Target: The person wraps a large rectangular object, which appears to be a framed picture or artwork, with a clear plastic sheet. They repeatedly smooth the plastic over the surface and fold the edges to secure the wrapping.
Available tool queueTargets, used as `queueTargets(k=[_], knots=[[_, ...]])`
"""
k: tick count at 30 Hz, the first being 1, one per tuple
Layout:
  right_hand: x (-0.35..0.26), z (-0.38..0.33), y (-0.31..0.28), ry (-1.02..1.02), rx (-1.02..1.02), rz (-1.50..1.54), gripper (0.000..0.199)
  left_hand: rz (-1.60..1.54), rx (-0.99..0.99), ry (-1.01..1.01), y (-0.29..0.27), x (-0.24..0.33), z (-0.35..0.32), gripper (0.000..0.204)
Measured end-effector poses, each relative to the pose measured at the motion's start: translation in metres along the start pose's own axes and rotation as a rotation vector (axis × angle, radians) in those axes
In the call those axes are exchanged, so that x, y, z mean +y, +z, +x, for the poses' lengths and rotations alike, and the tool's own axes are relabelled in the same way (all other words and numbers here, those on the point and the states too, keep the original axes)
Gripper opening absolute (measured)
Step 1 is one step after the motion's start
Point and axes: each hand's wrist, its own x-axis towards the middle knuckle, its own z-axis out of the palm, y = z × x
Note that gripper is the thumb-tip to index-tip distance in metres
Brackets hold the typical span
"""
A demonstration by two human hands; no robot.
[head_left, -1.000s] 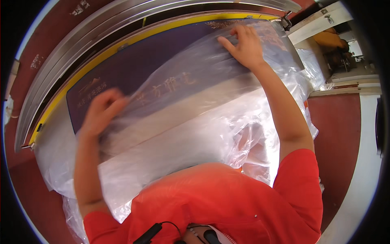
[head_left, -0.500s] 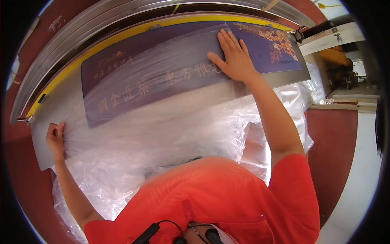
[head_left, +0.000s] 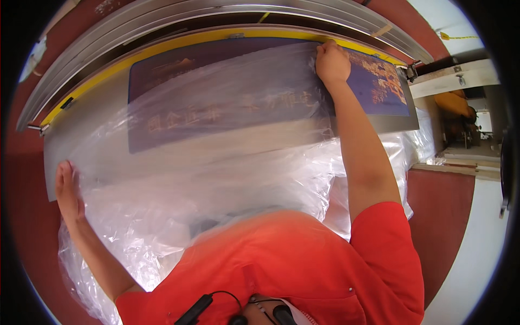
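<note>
A large flat dark-blue printed panel with gold lettering (head_left: 227, 103) lies on a grey sheet against a yellow-edged metal frame (head_left: 162, 43), half under a clear crinkled plastic film (head_left: 216, 179). The right hand (head_left: 331, 62) is clenched on the film's far edge over the panel; the left hand (head_left: 67, 189) lies flat, fingers released, pressing the film at the near left corner. The step in hand looks like spreading the film — next it likely needs an even pull toward the uncovered right end.
</note>
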Motion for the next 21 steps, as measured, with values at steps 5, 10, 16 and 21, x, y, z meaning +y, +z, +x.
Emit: queueTargets(k=[5, 10, 16, 21], knots=[[0.014, 0.006, 0.004, 0.217, -0.051, 0.676, 0.024, -0.126, 0.150, 0.193, 0.025, 0.000, 0.068, 0.016], [0.038, 0.028, 0.017, 0.204, 0.153, 0.482, 0.025, 0.568, 0.348, 0.495, 0.084, -0.023, 0.169, 0.029], [0.042, 0.054, 0.019, 0.490, -0.092, 0.761, 0.033, 0.885, 0.534, 0.167, 0.117, -0.034, 0.202, 0.056], [0.053, 0.055, 0.037, 0.387, -0.083, 0.857, 0.031, 0.872, 0.622, 0.127, 0.109, -0.038, 0.206, 0.055]])
